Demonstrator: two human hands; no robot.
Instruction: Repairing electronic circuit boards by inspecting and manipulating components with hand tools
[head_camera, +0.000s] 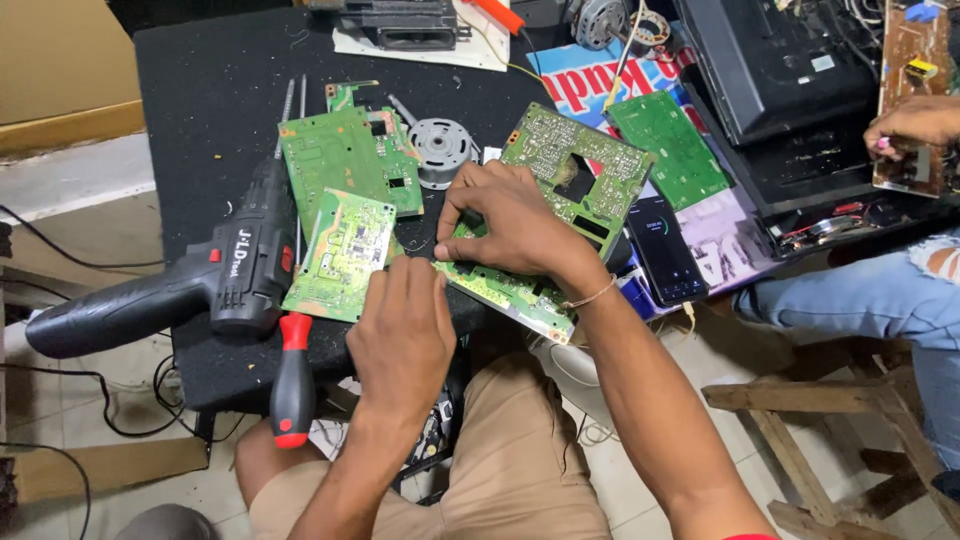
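The right hand (510, 225) lay on a green board (560, 190) at the table's (220, 90) near edge, fingers curled and pinching something at the board's left side; what they gripped was hidden. The left hand (400, 330) met it there, fingers bent, their hold impossible to tell. Left lay a smaller board (342, 255), a drill (200, 280) and a screwdriver (293, 385). A phone (665, 250) sat right. Another person's hand (915, 125) was cut off far right.

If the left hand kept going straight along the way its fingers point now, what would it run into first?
The left hand points up and away across the black table. First in that line is the near edge of the large green circuit board that the right hand presses on; its fingertips look at or almost at that edge already, though depth is unclear.
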